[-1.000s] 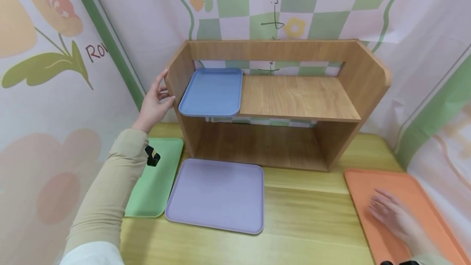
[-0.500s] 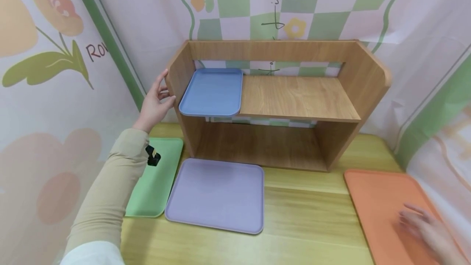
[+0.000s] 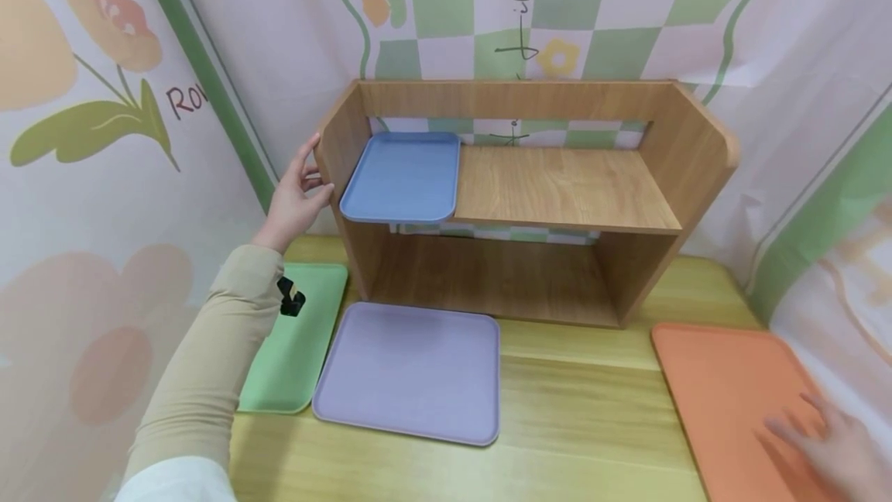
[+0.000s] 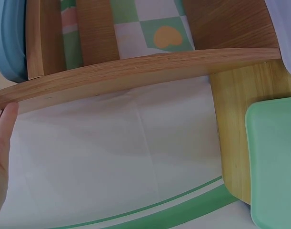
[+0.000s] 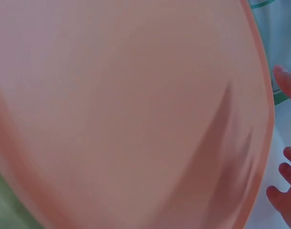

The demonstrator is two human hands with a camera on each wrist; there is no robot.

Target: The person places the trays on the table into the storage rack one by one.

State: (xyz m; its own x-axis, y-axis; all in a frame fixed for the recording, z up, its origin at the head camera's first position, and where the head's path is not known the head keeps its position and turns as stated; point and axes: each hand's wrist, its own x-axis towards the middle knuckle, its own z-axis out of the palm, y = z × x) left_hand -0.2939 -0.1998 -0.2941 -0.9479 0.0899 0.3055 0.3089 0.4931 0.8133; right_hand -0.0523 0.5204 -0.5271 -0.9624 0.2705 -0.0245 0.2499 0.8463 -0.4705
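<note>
My left hand touches the left side panel of a two-level wooden shelf, its thumb at the front edge and its fingers against the outer side. In the left wrist view, the thumb meets the panel's edge; the other fingers are mostly cut off. Over an orange tray at the right hovers my right hand, slightly blurred, fingers apart and holding nothing. The tray fills most of the right wrist view, with finger shadows on it and fingertips beyond its rim.
A blue tray lies on the upper shelf at the left, its front overhanging slightly. In front of the shelf, a purple tray lies on the wooden table. A green tray sits left of it, partly behind the left forearm. Printed curtains surround the table.
My right hand has moved rightward across the orange tray, toward its right edge, and its fingers have spread. My left hand stays at the shelf, and the trays have not moved.
</note>
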